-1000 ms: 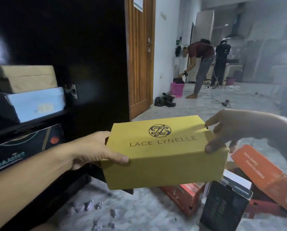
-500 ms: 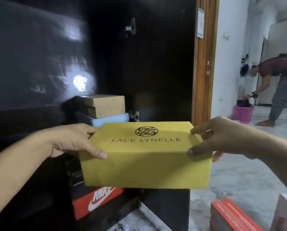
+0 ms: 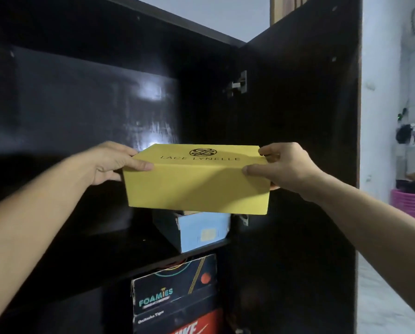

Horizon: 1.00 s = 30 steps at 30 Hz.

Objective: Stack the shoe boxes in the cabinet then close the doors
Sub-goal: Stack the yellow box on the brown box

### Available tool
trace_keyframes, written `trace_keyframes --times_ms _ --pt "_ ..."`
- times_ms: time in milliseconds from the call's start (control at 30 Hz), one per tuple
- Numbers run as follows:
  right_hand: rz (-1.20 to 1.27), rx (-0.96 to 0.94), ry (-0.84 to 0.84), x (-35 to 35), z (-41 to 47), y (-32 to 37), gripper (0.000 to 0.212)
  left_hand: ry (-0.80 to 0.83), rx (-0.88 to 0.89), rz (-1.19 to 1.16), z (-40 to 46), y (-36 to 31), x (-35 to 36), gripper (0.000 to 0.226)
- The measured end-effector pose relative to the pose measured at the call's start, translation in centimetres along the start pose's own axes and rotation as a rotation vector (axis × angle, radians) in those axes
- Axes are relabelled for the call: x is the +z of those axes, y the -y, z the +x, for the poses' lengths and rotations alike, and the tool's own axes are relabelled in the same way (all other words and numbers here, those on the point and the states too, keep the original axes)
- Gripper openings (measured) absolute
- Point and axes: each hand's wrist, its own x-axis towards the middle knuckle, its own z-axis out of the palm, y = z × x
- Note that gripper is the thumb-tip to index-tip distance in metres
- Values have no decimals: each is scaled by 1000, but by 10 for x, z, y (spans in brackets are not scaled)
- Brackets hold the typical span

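Note:
I hold a yellow Lace Lynelle shoe box [image 3: 197, 184] level in front of the open dark cabinet [image 3: 81, 104]. My left hand [image 3: 112, 162] grips its left end and my right hand [image 3: 283, 169] grips its right end. The box hangs just above a light blue box [image 3: 203, 231] standing on the cabinet's middle shelf [image 3: 134, 247]; whatever lies on top of the blue box is hidden. Under the shelf are a black Foamies box [image 3: 175, 285] and a red Nike box [image 3: 189, 326].
The cabinet's right door [image 3: 298, 141] stands open with a metal hinge [image 3: 237, 84] on its inner face. To the right are a white wall, a pink basket [image 3: 411, 203] and pale floor. The shelf space left of the blue box is dark and bare.
I have raised the yellow box and moved it toward the cabinet, from beside the stack to over the blue box. The view has swung up and left, away from the boxes on the floor.

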Motion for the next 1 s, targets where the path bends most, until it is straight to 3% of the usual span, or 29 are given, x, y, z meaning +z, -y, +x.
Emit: trace_keyframes --times_ms 133,300,367,467,633,700,800,867,933,1000 --pt "-3 -62 -113 26 33 2 57 -167 52 -148 59 10 -8 71" --pt "-8 -64 -222 52 59 -3 36 -237 100 -221 116 28 -6 84" --pt "-32 -80 -236 61 63 -3 29 -282 93 -211 136 37 -3 76" --pt "-64 -98 -271 73 65 -1 27 -348 102 -186 155 46 4 68" --pt "-39 -161 -316 92 65 3 32 -518 94 -86 166 54 33 77" --pt "-5 -177 -291 101 66 4 30 -591 88 -49 166 56 48 62" --pt "-1 -236 -214 114 72 4 27 -475 142 -74 162 57 68 38" --pt "41 -230 -122 118 78 3 30 -285 179 -177 149 55 76 40" --pt "93 -203 -53 119 84 1 35 -128 208 -216 134 53 81 65" --pt "41 -209 -108 119 91 -2 41 -71 243 -66 128 54 87 103"
